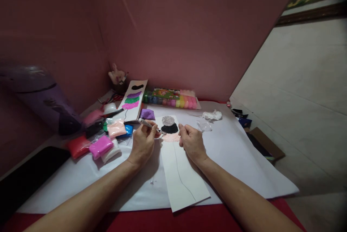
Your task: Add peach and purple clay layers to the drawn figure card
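Observation:
A long white card point(181, 177) lies lengthwise in front of me, with a thin curved pencil line down its lower half. Its far end carries textured clay patches: grey point(168, 121), black point(169, 128) and pale peach point(171, 137). My left hand point(143, 141) grips a fork point(145, 122) with a pale handle, its metal tip at the left edge of the black and peach patches. At the card's right edge, beside the peach clay, my right hand point(192, 142) has its fingers pinched together. Whatever lies between those fingertips is hidden.
Clay packets, including magenta point(101, 147) and red point(78, 146), lie at left near a black slab point(35, 167). Behind are a card with coloured patches point(132, 100), a purple packet point(148, 114) and a clay set point(170, 98). Crumpled white material point(213, 115) lies right.

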Available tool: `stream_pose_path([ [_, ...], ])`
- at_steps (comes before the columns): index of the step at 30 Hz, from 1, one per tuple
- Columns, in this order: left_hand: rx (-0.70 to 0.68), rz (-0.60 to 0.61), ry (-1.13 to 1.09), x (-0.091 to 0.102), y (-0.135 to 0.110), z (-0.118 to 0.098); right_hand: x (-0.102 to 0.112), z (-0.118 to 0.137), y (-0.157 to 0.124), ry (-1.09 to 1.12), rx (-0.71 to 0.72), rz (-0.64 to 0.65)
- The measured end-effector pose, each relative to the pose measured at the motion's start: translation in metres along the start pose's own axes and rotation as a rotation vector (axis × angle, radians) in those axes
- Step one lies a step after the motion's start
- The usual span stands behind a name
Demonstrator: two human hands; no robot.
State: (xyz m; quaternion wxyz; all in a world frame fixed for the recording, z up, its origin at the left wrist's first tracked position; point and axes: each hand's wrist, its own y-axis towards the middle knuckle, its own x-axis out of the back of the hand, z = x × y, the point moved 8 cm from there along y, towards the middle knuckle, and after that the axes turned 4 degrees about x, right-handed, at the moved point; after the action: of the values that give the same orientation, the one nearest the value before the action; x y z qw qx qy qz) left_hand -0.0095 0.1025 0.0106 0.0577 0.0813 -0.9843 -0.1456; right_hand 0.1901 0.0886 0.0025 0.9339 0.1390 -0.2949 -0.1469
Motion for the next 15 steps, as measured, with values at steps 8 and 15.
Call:
stream_pose_path([
  [8,-0.013,-0.034,0.053,0.0046,0.0012,-0.0025,0.0002,0.0007,0.0002,0.0,0.005,-0.002],
  [15,-0.014,-0.035,0.011,0.0052,-0.0012,-0.0063,-0.0007,-0.001,0.0007,-0.013,0.009,0.002],
])
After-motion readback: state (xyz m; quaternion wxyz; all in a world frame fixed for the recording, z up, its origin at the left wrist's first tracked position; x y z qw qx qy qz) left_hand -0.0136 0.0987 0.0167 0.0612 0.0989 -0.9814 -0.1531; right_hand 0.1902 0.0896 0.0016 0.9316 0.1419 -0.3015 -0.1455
